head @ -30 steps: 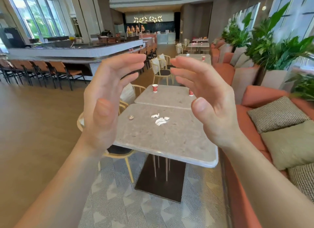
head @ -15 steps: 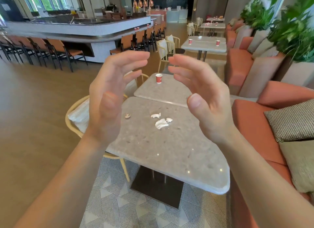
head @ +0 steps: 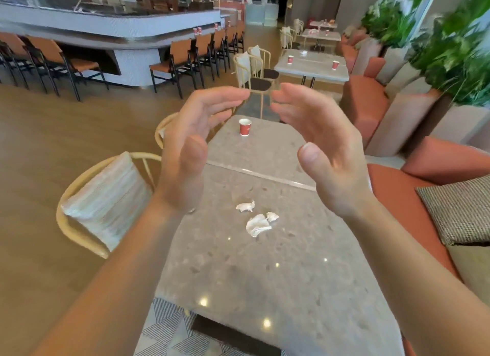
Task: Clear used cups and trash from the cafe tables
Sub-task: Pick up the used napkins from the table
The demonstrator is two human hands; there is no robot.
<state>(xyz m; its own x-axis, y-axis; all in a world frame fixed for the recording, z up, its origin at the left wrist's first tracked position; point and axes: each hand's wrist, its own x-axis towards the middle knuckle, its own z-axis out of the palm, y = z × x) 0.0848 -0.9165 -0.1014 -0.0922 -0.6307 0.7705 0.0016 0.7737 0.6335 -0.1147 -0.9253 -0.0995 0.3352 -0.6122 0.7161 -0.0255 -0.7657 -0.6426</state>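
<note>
My left hand (head: 193, 143) and my right hand (head: 318, 148) are raised in front of me, palms facing each other, fingers relaxed and holding nothing. Below them stands a grey stone table (head: 265, 276). Crumpled white napkins (head: 258, 224) and a smaller scrap (head: 245, 206) lie near its middle. A red paper cup (head: 245, 127) stands upright on the adjoining table (head: 265, 154) behind. Two more red cups (head: 290, 59) (head: 335, 64) stand on a farther table (head: 313, 66).
A cream chair with a white cushion (head: 106, 204) stands left of the near table. An orange bench with checked pillows (head: 461, 209) runs along the right, planters (head: 450, 50) behind it. A bar counter (head: 111, 29) with brown chairs is at the back left.
The view has moved closer to the near table and tilted down. Both hands stay raised, facing each other and empty; the table and napkins now appear larger and nearer.
</note>
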